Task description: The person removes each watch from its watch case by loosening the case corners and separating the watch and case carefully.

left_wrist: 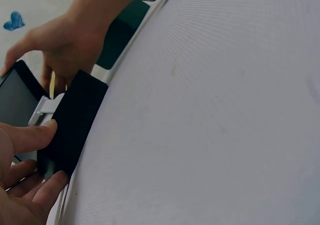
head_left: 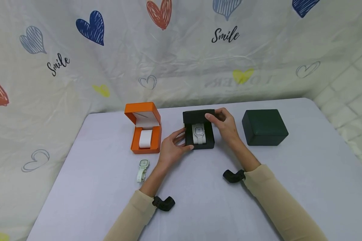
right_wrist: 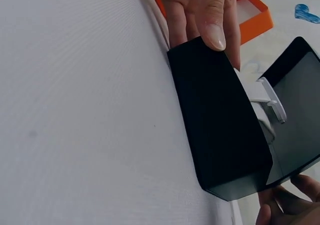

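A dark watch box (head_left: 210,136) stands with its lid (head_left: 195,117) raised at the middle of the table. Inside it, a white watch (head_left: 199,131) is wrapped round a white cushion, its dial facing up. My left hand (head_left: 172,148) grips the box's left side, the thumb at the front rim; in the left wrist view that thumb (left_wrist: 40,135) lies over the box's top edge. With thumb and fingers, my right hand (head_left: 226,126) pinches the right end of the lid. From the right wrist view, the box's dark wall (right_wrist: 220,115) hides part of the watch.
Left of the hands stands an open orange watch box (head_left: 135,142) with a white cushion inside. A pale green watch (head_left: 142,170) lies in front of it, beside the left forearm. At the right is a closed dark green box (head_left: 265,127). A curtain with printed hearts hangs behind the table.
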Motion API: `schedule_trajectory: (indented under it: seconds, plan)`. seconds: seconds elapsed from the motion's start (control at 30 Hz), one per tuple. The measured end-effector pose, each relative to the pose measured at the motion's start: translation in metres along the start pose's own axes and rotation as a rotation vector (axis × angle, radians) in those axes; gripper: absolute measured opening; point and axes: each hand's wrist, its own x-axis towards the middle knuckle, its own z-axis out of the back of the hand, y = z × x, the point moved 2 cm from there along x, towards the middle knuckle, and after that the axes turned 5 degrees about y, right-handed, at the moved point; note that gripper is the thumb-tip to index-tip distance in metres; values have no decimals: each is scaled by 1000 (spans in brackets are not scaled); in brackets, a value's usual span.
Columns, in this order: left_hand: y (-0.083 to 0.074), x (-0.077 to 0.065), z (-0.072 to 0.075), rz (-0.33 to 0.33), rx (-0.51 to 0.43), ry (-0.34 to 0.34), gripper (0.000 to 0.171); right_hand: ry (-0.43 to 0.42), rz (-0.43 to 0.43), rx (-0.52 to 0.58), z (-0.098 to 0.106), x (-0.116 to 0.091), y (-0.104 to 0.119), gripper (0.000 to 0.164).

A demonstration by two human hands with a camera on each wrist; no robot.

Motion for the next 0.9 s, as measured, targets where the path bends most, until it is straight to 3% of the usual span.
schedule_trajectory:
  seconds: [0.33,0.63,0.9]
  plan:
    - [1,0,0,-12,17,-3,78,-29,-53,-5,-5,5,4,51]
    - [0,0,1,-18,2,-1,77,-32,-106,11,-8,8,11,63]
    - [0,0,1,-18,-11,7,76,-64,-54,19,-11,8,10,62]
